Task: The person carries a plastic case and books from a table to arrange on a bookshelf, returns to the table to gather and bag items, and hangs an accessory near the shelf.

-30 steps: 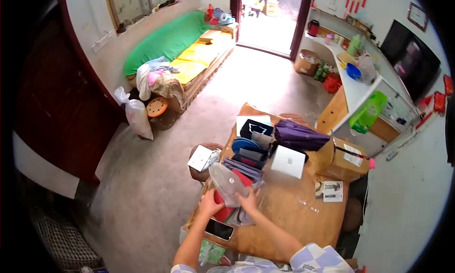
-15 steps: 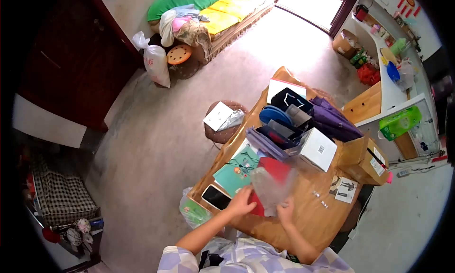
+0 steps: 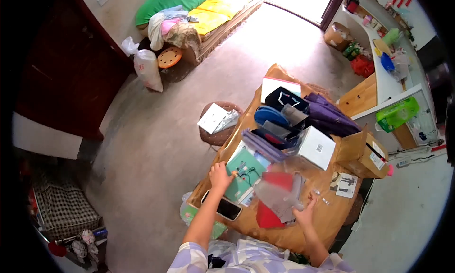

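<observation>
At the left edge of the table, my left hand is closed around the edge of a green booklet, with dark cords and small trinkets on its cover. My right hand has its thumb at the lower right corner of a translucent plastic sleeve; its index finger sticks out. Slightly blurred, the sleeve covers part of a red folder. A smartphone lies below the booklet, partly behind my left forearm.
Behind the hands are a desk organizer, a white box, a purple bag and an open cardboard box. A printed card lies to the right. A round stool stands left of the table.
My left hand has moved from beside the red folder up to the green booklet, which has shifted slightly. My right hand and the sleeve have moved right; the phone sits a little lower.
</observation>
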Available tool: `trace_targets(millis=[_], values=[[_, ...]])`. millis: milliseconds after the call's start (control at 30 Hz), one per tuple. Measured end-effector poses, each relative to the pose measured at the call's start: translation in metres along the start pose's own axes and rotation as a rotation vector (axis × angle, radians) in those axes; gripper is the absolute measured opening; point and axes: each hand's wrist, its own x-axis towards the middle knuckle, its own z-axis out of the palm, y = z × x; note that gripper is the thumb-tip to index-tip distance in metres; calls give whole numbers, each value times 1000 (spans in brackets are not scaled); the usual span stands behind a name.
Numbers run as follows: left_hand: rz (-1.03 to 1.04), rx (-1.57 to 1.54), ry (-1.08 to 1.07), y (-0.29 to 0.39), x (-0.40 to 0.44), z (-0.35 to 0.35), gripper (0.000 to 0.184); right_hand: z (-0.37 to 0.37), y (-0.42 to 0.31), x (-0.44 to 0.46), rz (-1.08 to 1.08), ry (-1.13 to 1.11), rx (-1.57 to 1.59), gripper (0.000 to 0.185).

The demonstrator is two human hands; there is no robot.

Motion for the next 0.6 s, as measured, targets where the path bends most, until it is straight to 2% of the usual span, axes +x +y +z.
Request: trace_targets(millis=[100,167,200,267,333,400,467,533,567,600], values=[[-95,120,-131,4,15,5,61,-19,-45,38,-261,73,102,54],[-184,25,-213,-4,21,10,61,-35,-64,99,-432,103,91,41],[-225,-22,-257,-9,25,14,61,-36,-68,138,-428,82,143,32],[-125,65,-317,-9,28,11,59,-25,-81,229,-402,32,343,15],[-138,-207,-508,-15,33,5,54,6,-65,323,-291,-62,359,16],[-138,-380,-450,-9,22,-3,55,54,-25,406,-418,-178,209,19],[-176,-489,-512,-7,18,-7,54,107,25,470,-397,-320,70,22],[-184,-503,-565,-11,26,-10,57,125,13,500,-573,-501,-405,33],[-213,-508,-584,-10,33,-12,57,130,9,507,-366,-577,-605,59],[-243,-509,-604,-9,40,-18,57,139,13,512,-401,-540,-666,67]])
